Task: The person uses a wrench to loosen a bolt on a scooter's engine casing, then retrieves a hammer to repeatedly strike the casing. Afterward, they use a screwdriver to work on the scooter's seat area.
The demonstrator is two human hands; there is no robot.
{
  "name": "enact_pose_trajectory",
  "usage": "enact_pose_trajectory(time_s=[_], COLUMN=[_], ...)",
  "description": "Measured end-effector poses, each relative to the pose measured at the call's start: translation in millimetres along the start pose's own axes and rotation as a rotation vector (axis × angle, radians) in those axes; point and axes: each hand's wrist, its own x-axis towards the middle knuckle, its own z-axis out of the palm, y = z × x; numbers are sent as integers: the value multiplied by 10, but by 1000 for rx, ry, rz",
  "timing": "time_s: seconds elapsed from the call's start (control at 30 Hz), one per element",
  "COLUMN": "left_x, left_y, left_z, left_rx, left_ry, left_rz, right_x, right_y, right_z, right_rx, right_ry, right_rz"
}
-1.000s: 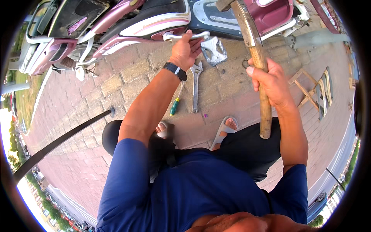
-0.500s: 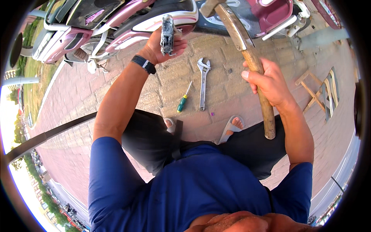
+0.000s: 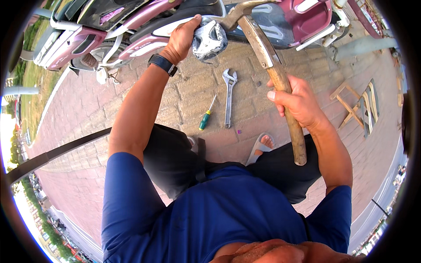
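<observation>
My left hand [image 3: 182,40] grips a battered, squarish grey-and-white metal piece [image 3: 209,40], whose kind I cannot make out. Its dented broad side faces up. In my right hand [image 3: 296,100] is a claw hammer [image 3: 259,44] with a worn wooden handle, the fingers wrapped round the handle's middle. The hammer's head lies just at the far right corner of the metal piece; whether they touch I cannot tell. Below, on the paving, lie an adjustable wrench [image 3: 229,98] and, left of it, a screwdriver [image 3: 206,117] with a green handle.
A pink-and-white electric scooter [image 3: 149,37] stands across the far side, its dark footboard [image 3: 263,28] behind the hammer. At the right, a wooden folding stool [image 3: 357,107] rests on the brick paving [image 3: 184,105]. My sandalled foot [image 3: 263,147] is close to the wrench.
My left hand has turned the metal piece from its narrow edge to its broad side and moved it slightly right. The hammer's head has come down and left, close to the piece.
</observation>
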Motion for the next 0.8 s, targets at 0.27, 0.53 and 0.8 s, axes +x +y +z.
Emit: enact_pose_trajectory(time_s=[0.27,0.53,0.8], left_x=[-40,35,-18], left_y=[8,-30,47], left_z=[-50,-30,-69], left_rx=[-84,-72,-175], left_ry=[-89,-111,-236], left_rz=[-46,-20,10], right_x=[-48,-287,-283], right_y=[-29,-196,9], right_z=[70,327,343], right_rx=[-55,-191,-258], right_ry=[60,68,52], right_rz=[-66,-135,149])
